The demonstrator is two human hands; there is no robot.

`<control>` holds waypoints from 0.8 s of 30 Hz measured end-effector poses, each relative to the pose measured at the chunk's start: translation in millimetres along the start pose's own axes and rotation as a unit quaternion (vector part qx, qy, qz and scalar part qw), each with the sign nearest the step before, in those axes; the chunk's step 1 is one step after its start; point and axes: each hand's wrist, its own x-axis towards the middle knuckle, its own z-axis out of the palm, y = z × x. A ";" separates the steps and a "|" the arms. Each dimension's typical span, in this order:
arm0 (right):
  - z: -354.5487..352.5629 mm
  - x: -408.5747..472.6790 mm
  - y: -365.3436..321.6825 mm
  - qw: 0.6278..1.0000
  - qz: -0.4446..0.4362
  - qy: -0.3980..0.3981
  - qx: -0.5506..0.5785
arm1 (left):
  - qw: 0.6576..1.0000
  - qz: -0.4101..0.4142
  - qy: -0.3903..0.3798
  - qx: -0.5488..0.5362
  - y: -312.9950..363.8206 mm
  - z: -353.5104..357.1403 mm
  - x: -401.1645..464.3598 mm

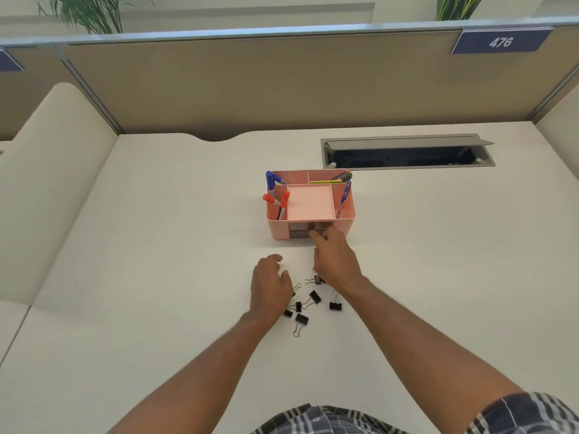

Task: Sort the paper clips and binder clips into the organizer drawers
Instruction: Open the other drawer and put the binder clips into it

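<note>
Head view: white desk [156, 245], pink organizer [347, 220] standing at centre, a little toward 12 from both hands

Red and blue markers [283, 198] upright in its left slots, pencils [340, 177] and another pen in the back and right ones, square middle tray [310, 202] bare

Low drawers [297, 234] in the front face, partly covered by the right hand's fingers; open or closed cannot tell

Right hand [336, 261] reaching toward 12, fingertips at the drawer front, fingers bent loosely; whether gripping the drawer pull or only touching, cannot tell

Left hand [271, 286] hovering palm down at 9 of the right hand, fingers relaxed and slightly curled, nothing seen held, resting over the left edge of the clips

Black binder clips [313, 297] scattered on the desk at 6 of the organizer, between and just beneath the two wrists: one by the right wrist at 12 of the group, one at 3, one with wire arms pointing toward 6, a few half hidden under the left hand

Cable tray [407, 151] with raised lid at 1 of the organizer, partition [282, 83] behind, plate reading 476 [501, 42] at upper right

Checked shirt [344, 421] along the bottom edge
</note>
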 end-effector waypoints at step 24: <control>-5.6 -59.7 26.4 0.980 0.136 -0.074 0.121 | 0.979 0.142 -0.089 0.119 2.0 14.5 -19.1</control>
